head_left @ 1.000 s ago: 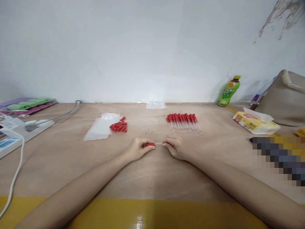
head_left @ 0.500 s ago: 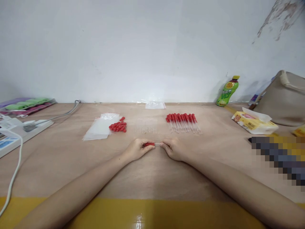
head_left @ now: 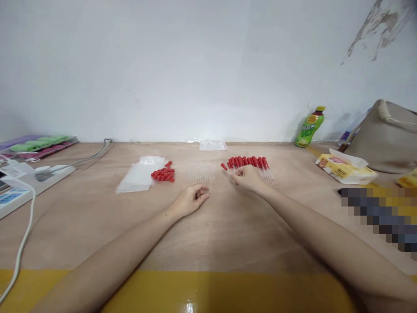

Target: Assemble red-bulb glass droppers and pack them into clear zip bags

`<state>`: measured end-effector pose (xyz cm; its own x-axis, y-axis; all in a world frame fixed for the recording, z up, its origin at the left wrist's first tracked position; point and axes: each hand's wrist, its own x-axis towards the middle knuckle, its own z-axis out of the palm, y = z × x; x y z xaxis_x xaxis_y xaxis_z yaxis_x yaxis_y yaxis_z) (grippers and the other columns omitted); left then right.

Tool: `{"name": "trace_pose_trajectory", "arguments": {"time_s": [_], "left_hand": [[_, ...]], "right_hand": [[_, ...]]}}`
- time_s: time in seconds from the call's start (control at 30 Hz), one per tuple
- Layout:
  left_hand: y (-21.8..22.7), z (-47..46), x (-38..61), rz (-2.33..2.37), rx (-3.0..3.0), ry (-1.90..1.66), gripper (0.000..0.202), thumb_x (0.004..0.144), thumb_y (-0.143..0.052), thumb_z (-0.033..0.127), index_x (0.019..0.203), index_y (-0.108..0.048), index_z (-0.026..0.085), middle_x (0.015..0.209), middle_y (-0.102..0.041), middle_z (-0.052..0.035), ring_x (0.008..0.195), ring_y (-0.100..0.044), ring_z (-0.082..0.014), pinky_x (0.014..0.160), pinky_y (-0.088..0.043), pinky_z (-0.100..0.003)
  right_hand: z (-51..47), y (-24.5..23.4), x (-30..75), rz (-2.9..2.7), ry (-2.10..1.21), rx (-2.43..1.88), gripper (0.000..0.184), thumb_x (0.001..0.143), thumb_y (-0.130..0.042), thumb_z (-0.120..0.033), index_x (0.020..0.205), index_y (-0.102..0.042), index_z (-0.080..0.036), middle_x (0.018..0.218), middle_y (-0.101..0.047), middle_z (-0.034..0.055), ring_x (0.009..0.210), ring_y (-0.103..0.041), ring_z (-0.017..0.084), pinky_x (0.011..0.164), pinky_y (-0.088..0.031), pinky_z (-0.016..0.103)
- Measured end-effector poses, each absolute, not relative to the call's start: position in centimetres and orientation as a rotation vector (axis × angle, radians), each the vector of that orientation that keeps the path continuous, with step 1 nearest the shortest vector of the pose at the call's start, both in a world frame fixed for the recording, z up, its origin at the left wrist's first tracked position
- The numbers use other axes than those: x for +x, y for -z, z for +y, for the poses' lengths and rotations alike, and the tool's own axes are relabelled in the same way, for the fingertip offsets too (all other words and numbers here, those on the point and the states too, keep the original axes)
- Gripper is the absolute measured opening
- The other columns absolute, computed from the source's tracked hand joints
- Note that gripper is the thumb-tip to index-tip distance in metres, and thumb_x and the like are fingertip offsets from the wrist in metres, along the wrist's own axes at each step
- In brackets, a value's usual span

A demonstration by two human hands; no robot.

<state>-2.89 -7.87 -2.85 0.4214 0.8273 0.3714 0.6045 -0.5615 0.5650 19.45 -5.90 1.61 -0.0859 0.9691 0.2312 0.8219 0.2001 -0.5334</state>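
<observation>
My right hand [head_left: 248,177] is pinched on one red-capped dropper [head_left: 224,167] and holds it at the left end of the row of finished red-capped droppers [head_left: 252,163]. My left hand [head_left: 192,198] rests on the table with its fingers loosely curled and nothing in them, just below a row of clear glass tubes [head_left: 200,172]. A small heap of loose red rubber caps [head_left: 163,174] lies to the left of the tubes, beside flat clear plastic bags [head_left: 137,175].
Another clear bag [head_left: 213,145] lies by the wall. A green drink bottle [head_left: 308,127], a tissue pack [head_left: 345,168] and a beige bag [head_left: 387,137] stand at the right. A power strip with cables [head_left: 42,173] and a tray of coloured items [head_left: 35,144] sit at the left.
The two hands were together on one dropper. My right hand has carried it up to the row of finished droppers; my left hand has let go and stayed in place.
</observation>
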Motion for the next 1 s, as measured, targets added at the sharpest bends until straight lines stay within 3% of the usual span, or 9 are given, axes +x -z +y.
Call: {"name": "trace_pose_trajectory", "arguments": {"time_s": [0.1,0.3,0.77,1.0], "left_hand": [[2.9,-7.9,-2.9,1.240,2.349,-0.893,0.019,0.077,-0.054,0.029,0.088,-0.062,0.016,0.067,-0.054,-0.0003,0.056,-0.048,-0.0102,0.053,-0.040,-0.022],[3.0,-7.9,-3.1,1.246,2.354,-0.849,0.017,0.078,-0.053,0.028,0.085,-0.062,0.016,0.068,-0.054,-0.0002,0.056,-0.048,-0.0093,0.053,-0.039,-0.020],[2.9,-7.9,-3.0,1.232,2.380,-0.861,0.015,0.078,-0.053,0.025,0.083,-0.063,0.015,0.068,-0.053,-0.0008,0.056,-0.048,-0.0095,0.053,-0.039,-0.021],[2.3,-8.2,-2.9,1.277,2.373,-1.003,0.016,0.077,-0.054,0.027,0.086,-0.062,0.017,0.073,-0.057,-0.0016,0.059,-0.051,-0.0106,0.056,-0.041,-0.022]], "right_hand": [[-3.5,-0.8,18.4,-1.922,-0.120,-1.793,0.037,0.077,-0.046,-0.038,0.048,-0.054,-0.017,0.054,-0.058,0.0054,0.058,-0.055,0.018,0.056,-0.033,0.027],[-1.3,0.8,16.8,-1.963,0.134,-2.057,0.027,0.077,-0.041,-0.030,0.073,-0.062,-0.013,0.077,-0.065,0.0129,0.077,-0.059,0.025,0.076,-0.028,0.038],[-1.2,1.4,16.4,-1.966,0.173,-2.077,0.037,0.081,-0.037,-0.036,0.080,-0.064,-0.011,0.077,-0.065,0.0133,0.075,-0.059,0.025,0.081,-0.023,0.040],[-1.6,0.7,14.9,-1.984,0.134,-1.985,0.032,0.080,-0.037,-0.032,0.078,-0.063,-0.014,0.078,-0.065,0.0117,0.075,-0.059,0.024,0.078,-0.023,0.039]]}}
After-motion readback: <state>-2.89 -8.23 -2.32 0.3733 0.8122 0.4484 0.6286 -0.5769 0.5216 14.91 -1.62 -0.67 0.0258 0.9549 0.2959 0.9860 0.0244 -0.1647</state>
